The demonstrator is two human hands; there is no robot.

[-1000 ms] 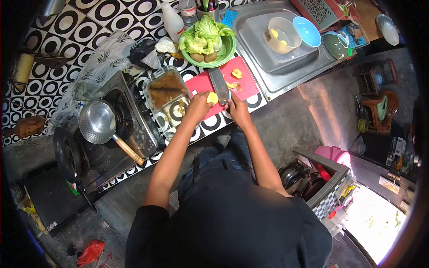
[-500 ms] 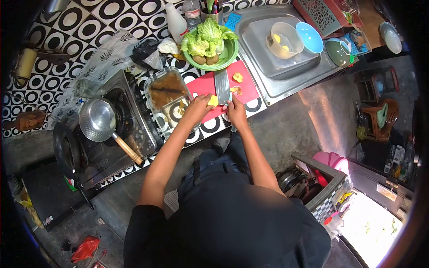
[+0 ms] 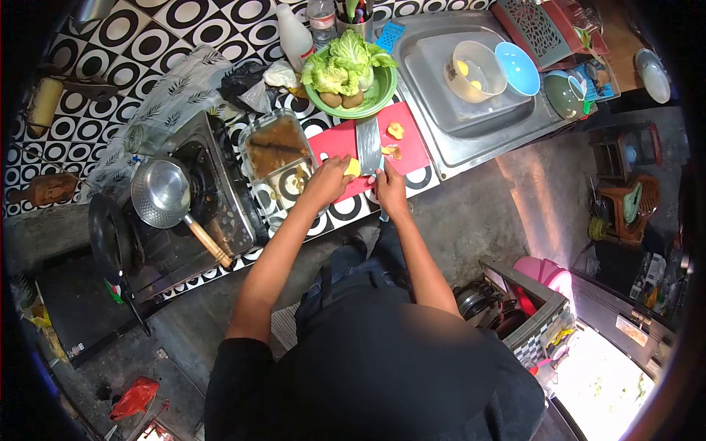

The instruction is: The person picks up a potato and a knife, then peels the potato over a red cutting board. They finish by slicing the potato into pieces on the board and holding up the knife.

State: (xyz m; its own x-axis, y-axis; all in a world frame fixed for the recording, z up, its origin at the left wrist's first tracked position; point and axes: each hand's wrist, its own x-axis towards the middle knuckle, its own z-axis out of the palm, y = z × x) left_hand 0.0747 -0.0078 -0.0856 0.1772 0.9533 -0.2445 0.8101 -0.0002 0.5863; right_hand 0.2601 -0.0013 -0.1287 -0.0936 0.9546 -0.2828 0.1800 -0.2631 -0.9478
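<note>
My left hand (image 3: pixel 328 181) is closed on a peeled yellow potato piece (image 3: pixel 353 168), pressing it on the red cutting board (image 3: pixel 329 145). My right hand (image 3: pixel 390 189) grips the handle of a wide-bladed knife (image 3: pixel 368 145). The blade lies across the board just right of the potato piece, its far end near the green basin (image 3: pixel 376 101). To the right of the blade are an orange-yellow chunk (image 3: pixel 396 131) and some small brownish scraps (image 3: pixel 393 151).
Lettuce (image 3: pixel 346 65) and brown potatoes (image 3: pixel 342 101) fill the basin. Left of the board stands a divided clear container (image 3: pixel 276 151) with brown contents, then a stove (image 3: pixel 209 198) with a pan (image 3: pixel 161 192). At right, a sink (image 3: pixel 456 156) holds a bowl (image 3: pixel 476 70) with yellow pieces.
The whole view has shifted slightly. Both hands keep nearly the same places on the board, with the potato piece and knife still held.
</note>
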